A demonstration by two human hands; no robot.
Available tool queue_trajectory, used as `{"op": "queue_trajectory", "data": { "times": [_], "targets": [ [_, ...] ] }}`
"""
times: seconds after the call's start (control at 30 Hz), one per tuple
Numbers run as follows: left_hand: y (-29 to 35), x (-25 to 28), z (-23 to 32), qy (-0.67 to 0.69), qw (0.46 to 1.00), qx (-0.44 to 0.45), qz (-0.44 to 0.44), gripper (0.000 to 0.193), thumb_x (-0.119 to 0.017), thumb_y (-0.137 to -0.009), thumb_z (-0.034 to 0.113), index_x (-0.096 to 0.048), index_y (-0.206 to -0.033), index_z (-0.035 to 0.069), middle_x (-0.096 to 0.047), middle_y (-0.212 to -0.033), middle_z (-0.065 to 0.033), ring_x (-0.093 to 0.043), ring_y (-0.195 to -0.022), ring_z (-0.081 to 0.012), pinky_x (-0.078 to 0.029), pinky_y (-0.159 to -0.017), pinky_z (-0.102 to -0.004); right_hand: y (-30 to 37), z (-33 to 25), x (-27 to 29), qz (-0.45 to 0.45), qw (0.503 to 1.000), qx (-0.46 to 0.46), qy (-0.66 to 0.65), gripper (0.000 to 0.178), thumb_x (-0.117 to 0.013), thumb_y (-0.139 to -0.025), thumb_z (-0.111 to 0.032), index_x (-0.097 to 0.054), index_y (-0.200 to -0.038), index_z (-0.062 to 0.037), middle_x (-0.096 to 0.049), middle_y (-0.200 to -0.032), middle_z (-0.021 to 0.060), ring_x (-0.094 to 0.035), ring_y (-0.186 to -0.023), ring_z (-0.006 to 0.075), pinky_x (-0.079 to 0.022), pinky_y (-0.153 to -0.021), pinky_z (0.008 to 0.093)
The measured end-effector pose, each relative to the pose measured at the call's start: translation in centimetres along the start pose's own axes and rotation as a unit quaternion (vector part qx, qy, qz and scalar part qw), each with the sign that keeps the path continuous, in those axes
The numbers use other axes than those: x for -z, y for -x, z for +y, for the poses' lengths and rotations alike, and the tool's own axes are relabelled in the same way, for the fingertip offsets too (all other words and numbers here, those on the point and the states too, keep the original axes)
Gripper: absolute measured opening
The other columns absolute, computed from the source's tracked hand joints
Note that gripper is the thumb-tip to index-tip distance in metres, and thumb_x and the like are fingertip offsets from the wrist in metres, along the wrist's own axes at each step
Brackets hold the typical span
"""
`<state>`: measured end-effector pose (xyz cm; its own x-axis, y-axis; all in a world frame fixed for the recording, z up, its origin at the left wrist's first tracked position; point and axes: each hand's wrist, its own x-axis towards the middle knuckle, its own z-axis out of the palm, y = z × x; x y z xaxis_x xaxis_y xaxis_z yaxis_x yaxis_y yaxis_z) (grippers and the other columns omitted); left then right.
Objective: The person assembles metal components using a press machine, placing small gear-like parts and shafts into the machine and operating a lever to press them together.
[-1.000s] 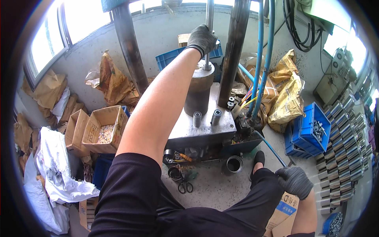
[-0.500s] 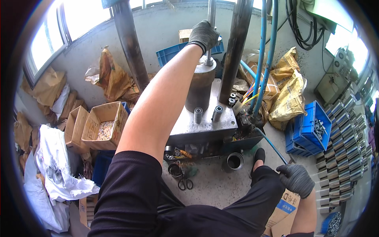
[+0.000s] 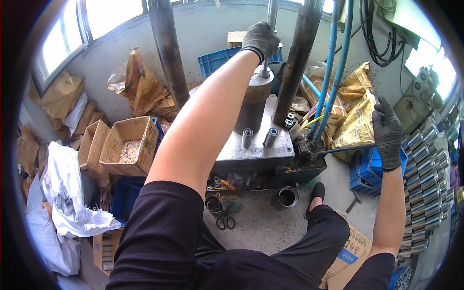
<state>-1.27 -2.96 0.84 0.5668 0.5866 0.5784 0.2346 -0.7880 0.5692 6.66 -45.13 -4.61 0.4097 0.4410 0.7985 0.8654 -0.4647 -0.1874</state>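
My left hand, in a dark grey glove, is closed around an upright steel rod. Below it, the rod meets a dark metal cylinder on the steel plate of a press. Two short ribbed metal sleeves, one on the left and one on the right, stand before the cylinder. My gloved right hand is raised at the right, fingers stretched upward and slightly apart. The end of a thin blue lever reaches the hand's inner edge; whether they touch is unclear.
Dark steel columns and blue hoses flank the cylinder. Stacked shiny metal tubes and blue crates stand right. Cardboard boxes and white sacks lie left. Scissors, a metal pot and a hammer are on the floor.
My right hand has risen from beside my knee and its fingers have straightened. The blue lever has swung up to nearly level. My left hand still grips the rod.
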Motion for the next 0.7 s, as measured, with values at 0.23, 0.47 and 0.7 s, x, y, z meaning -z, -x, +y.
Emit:
{"op": "queue_trajectory", "data": {
  "times": [0.23, 0.47, 0.7],
  "targets": [
    [0.4, 0.3, -0.1, 0.008, 1.000, 0.012, 0.010, 0.031, -0.075, -0.081, 0.023, -0.075, -0.106, 0.004, -0.077, -0.103, -0.0240, -0.075, -0.101, -0.0376, -0.060, -0.094, -0.0437, 7.2, -1.9, 4.6, -0.197, 0.979, -0.060, -0.006, 0.031, -0.065, -0.095, -0.009, -0.069, -0.125, -0.0033, -0.074, -0.105, 0.0206, -0.074, -0.091, 0.0301, -0.058, -0.083, 0.0401],
    [0.1, 0.3, 0.0, 0.010, 0.999, 0.021, -0.027, 0.031, -0.076, -0.083, 0.023, -0.074, -0.108, 0.004, -0.077, -0.102, -0.0227, -0.075, -0.101, -0.0367, -0.060, -0.093, -0.0435, 17.2, -5.8, 7.9, -0.477, 0.878, -0.016, 0.018, 0.023, -0.069, -0.084, -0.015, -0.077, -0.103, -0.0051, -0.073, -0.087, 0.0193, -0.071, -0.083, 0.0396, -0.057, -0.078, 0.0468],
    [0.5, 0.2, -0.4, 0.008, 1.000, -0.024, 0.012, 0.027, -0.067, -0.086, 0.023, -0.074, -0.098, -0.001, -0.076, -0.081, -0.0202, -0.077, -0.081, -0.0317, -0.062, -0.080, -0.0420, 16.6, -5.8, 7.6, -0.416, 0.907, -0.060, -0.009, 0.025, -0.069, -0.086, -0.019, -0.076, -0.107, -0.0068, -0.074, -0.093, 0.0175, -0.072, -0.084, 0.0380, -0.058, -0.078, 0.0457]
  ]
}}
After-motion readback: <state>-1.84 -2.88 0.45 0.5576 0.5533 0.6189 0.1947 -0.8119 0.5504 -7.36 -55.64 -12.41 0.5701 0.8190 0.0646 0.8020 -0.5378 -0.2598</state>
